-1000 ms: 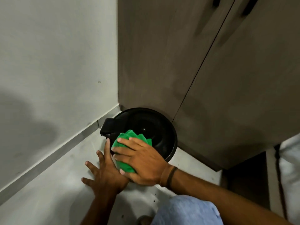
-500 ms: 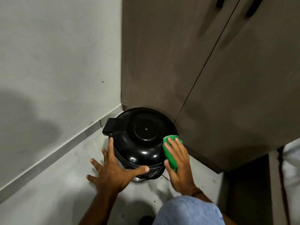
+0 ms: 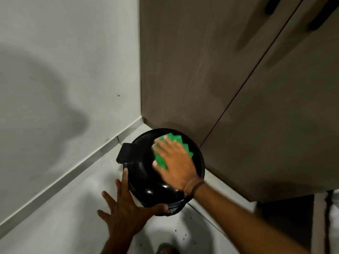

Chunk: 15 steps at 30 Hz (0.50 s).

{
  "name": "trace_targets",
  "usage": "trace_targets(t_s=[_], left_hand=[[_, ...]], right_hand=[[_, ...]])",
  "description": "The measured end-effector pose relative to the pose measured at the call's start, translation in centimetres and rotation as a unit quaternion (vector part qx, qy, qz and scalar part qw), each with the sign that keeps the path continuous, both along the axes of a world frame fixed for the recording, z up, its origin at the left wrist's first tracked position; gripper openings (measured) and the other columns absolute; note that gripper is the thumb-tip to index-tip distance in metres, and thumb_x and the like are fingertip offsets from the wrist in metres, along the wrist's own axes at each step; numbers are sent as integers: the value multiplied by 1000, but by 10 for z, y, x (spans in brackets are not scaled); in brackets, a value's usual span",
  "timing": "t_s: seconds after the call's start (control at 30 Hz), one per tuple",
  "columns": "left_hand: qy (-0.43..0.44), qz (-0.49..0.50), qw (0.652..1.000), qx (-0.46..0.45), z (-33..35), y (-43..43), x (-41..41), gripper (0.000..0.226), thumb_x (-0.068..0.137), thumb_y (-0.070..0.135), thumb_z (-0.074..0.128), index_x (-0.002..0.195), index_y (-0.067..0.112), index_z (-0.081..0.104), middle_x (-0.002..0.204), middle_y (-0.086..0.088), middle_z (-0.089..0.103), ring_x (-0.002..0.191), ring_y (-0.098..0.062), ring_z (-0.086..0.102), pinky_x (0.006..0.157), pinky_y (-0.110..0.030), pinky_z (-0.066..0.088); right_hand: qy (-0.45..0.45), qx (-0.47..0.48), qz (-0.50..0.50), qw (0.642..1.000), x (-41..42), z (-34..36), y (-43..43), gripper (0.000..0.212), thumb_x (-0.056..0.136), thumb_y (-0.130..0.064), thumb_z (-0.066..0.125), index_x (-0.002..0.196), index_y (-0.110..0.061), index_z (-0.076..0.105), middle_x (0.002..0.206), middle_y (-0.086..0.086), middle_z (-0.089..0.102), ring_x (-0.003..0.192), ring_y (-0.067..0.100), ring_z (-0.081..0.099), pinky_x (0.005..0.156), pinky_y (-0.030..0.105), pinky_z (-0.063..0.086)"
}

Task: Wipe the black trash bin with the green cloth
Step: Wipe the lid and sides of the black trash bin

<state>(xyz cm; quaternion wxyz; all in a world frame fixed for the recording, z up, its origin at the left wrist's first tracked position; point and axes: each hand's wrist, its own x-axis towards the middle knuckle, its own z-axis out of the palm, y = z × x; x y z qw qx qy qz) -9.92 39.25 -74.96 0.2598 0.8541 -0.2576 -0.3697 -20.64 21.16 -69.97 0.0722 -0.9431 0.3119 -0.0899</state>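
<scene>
Right hand (image 3: 174, 162) flat, pressing green cloth (image 3: 161, 158) on black trash bin (image 3: 145, 171) lid, frame centre; left hand (image 3: 126, 208), fingers spread, steadies it: keep pressure even.

I see the trash bin (image 3: 146, 180) standing on the floor (image 3: 64, 217), in the corner where the wall (image 3: 64, 70) on the left meets the cabinet (image 3: 238, 107) behind and to the right. The bin's rear edge lies just beside the cabinet. A hinge block (image 3: 126, 153) projects from the lid's left side, toward the skirting (image 3: 73, 173) at the wall's foot. The cloth (image 3: 160, 158) lies on the lid, toward its rear, under the right hand (image 3: 174, 162), which rests flat upon it. The left hand (image 3: 126, 211) is set against the bin's near-left side, thumb across the front.
</scene>
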Motion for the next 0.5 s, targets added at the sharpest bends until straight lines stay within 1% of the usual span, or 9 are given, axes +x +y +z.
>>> trace_targets(t_s=[0.1,0.17,0.23,0.3,0.33,0.37,0.4,0.43,0.5], left_hand=[[-47,-20,998,37,7,0,-3,168,37,105,74,148,61,-44,182,0,-11,165,-50,-9,124,-80,13],[-72,-48,995,52,5,1,-1,146,66,101,57,151,47,-49,178,-1,-25,163,-54,-7,124,-80,20],[-70,-72,991,85,7,4,0,122,87,90,40,153,36,-48,176,-5,-33,162,-56,-10,125,-80,23],[-57,-80,991,88,14,5,-2,108,100,76,41,157,34,-41,174,-4,-37,162,-51,-18,127,-80,16],[-40,-86,992,86,24,6,-3,108,101,73,46,156,37,-40,173,-2,-38,162,-49,-22,128,-80,9],[-37,-95,991,82,38,8,-6,115,99,73,54,156,39,-41,171,0,-40,161,-47,-25,128,-80,3],[-22,-85,993,83,43,9,-3,126,94,72,63,156,40,-42,169,2,-42,161,-46,-26,127,-79,1],[-18,-75,993,85,55,9,1,138,89,70,73,158,38,-42,167,4,-43,161,-44,-27,126,-78,0],[31,-28,992,117,91,11,4,152,81,52,92,164,34,-34,167,11,-33,164,-34,-22,129,-73,4]], right_hand=[[-5,30,38,999,4,-8,57,59,97,-58,44,150,-31,45,162,-8,39,156,19,26,128,44,18],[-3,65,46,997,6,0,80,57,98,-57,43,149,-31,44,163,-9,39,157,17,24,127,43,12],[-38,171,74,982,4,9,99,51,99,-55,46,145,-34,47,161,-14,40,157,7,21,128,33,-1],[-84,336,67,936,1,18,121,48,98,-49,51,145,-39,47,160,-21,39,154,-7,17,125,19,-2],[-113,435,21,893,2,26,130,50,97,-48,55,146,-41,48,159,-23,39,153,-8,20,124,17,8],[-172,548,-62,816,4,40,139,51,96,-46,59,146,-40,51,157,-21,44,151,-3,29,121,16,22],[-242,633,-144,721,3,59,144,50,93,-45,65,142,-37,58,151,-16,53,145,3,43,114,16,37],[-284,692,-208,631,3,77,142,47,89,-43,72,134,-30,66,139,-11,65,133,8,58,101,16,50],[-336,740,-267,518,-6,102,138,40,78,-32,83,114,-16,78,115,0,80,108,17,76,81,21,60]])
